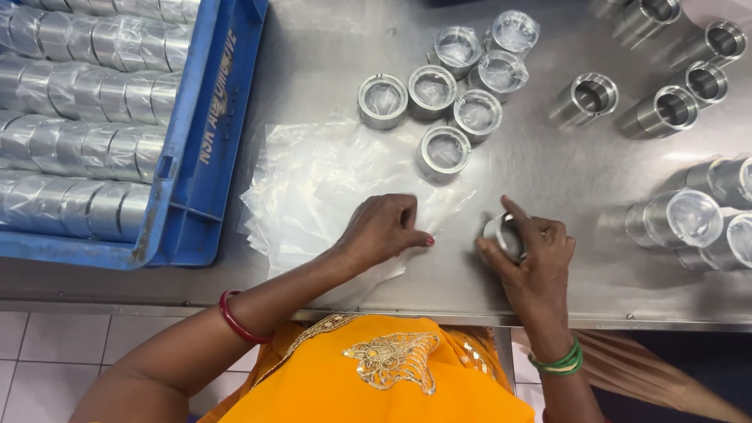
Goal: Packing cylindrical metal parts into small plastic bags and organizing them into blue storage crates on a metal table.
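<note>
The right hand [526, 254] grips a steel sleeve [503, 234], seemingly axis pointing left toward the left hand [384, 229], which pinches a clear plastic bag [313, 184] on the desk [533, 168].

A short metal sleeve [504, 235], shiny and cylindrical, sits upright on the tabletop [564, 168] just right of a stack of clear plastic bags [313, 184], which lies flat and crinkled.

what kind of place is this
Probably a factory packing bench: a steel table, many identical metal sleeves, a stack of clear plastic bags, and a blue crate of wrapped parts.
</note>
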